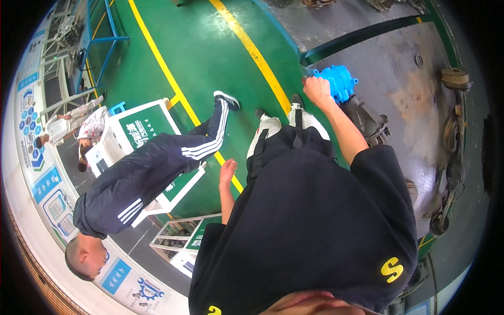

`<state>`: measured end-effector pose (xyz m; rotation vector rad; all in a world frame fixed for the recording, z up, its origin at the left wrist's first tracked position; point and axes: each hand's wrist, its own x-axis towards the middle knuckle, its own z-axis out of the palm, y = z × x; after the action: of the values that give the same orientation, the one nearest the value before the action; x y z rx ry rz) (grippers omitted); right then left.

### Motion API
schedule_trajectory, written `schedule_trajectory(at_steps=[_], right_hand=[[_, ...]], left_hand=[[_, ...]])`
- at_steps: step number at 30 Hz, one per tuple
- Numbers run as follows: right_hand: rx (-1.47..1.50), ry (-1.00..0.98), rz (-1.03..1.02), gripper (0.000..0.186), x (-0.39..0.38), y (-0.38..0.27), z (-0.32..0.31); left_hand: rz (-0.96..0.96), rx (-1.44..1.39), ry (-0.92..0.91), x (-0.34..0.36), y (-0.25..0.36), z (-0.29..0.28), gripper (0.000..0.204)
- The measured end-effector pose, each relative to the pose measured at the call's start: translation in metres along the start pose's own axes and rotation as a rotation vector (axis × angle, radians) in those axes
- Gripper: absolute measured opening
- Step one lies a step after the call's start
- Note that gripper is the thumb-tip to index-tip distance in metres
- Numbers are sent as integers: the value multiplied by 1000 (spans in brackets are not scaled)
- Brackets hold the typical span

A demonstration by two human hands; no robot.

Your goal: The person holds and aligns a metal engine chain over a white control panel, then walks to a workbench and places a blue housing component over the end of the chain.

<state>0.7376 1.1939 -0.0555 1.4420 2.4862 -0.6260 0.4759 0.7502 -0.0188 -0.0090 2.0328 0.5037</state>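
Note:
My right arm reaches forward, and my right hand (317, 90) is closed at the near left end of a bright blue, ribbed metal housing (341, 82) that resembles a motor or compressor. The fingers wrap over a part at its end, which they mostly hide. Just below it, a grey cast-metal part (365, 118) lies close to my forearm. My left hand (228, 171) hangs low beside my body, its fingers loosely bent and nothing visible in it.
A person in dark striped trousers (194, 149) stands to my left beside a white-framed green board stand (148, 127). Two more people (89, 126) are farther off. On my right, a grey surface (388, 73) carries metal parts (455, 79). Yellow lines (252, 50) cross the green floor.

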Motion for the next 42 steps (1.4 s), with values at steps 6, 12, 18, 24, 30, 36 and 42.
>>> schedule_trajectory(at_steps=[6,12,18,24,30,36,42], right_hand=[[-83,-69,-126,28,14,0,-1],[-9,-93,-74,35,11,1,-30],[-233,-246,-152,38,47,-15,-22],[-361,-430,-122,28,77,-23,-1],[-316,-384,-192,28,72,-25,-15],[-210,-253,-97,29,43,-14,-4],[-24,15,-83,24,-11,-8,1]], left_hand=[[13,-41,45,-4,-11,9,39],[23,-103,58,-1,-28,19,35],[72,-202,68,-3,-15,22,35],[126,-214,90,-14,-14,29,35],[22,-240,91,-15,-37,33,31],[-15,-214,72,4,-23,28,31],[127,-171,83,25,8,29,33]])
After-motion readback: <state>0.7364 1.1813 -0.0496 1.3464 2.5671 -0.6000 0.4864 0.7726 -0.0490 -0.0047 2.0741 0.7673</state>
